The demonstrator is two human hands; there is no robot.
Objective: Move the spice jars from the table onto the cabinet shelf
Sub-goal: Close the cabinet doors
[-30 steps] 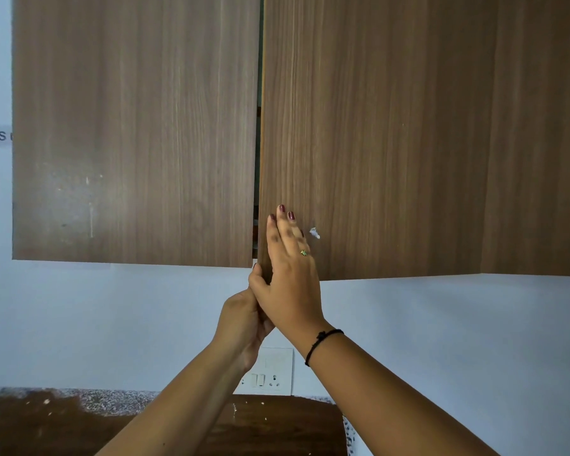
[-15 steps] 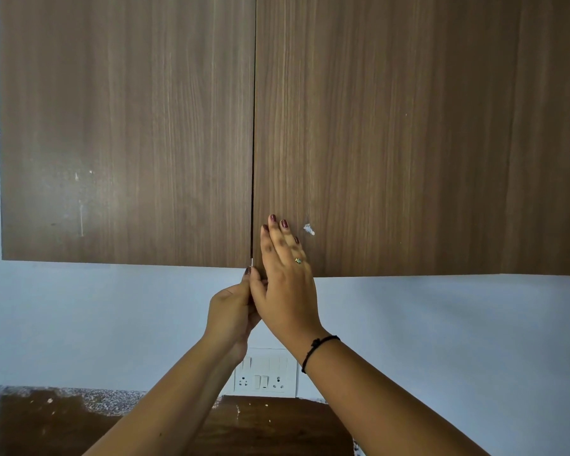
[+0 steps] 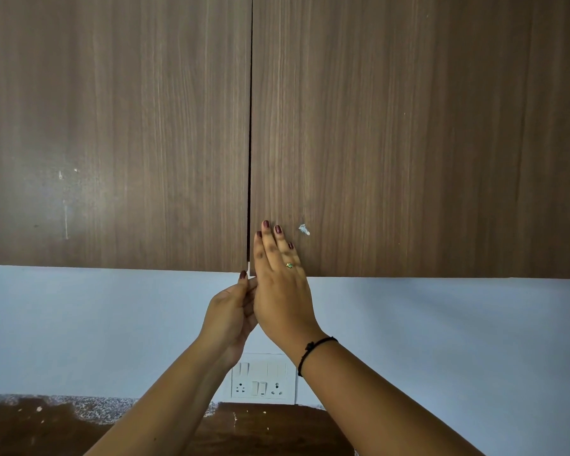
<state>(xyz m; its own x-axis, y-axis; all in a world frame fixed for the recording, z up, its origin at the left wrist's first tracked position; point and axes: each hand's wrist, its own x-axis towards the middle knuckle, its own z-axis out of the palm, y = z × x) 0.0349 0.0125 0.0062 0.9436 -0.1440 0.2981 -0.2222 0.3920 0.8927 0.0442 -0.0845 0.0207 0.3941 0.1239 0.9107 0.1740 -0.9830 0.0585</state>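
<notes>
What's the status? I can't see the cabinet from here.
Right hand flat on right door. Left hand at bottom corner of left door. Both doors shut. No jars in view.

Cabinet doors (image 3: 408,126) matt wood-grain laminate; wall (image 3: 441,340) smooth painted; switch plate (image 3: 262,380) glossy plastic.

One head-worn view faces up and forward, close to the closed cabinet doors (image 3: 408,126).
</notes>
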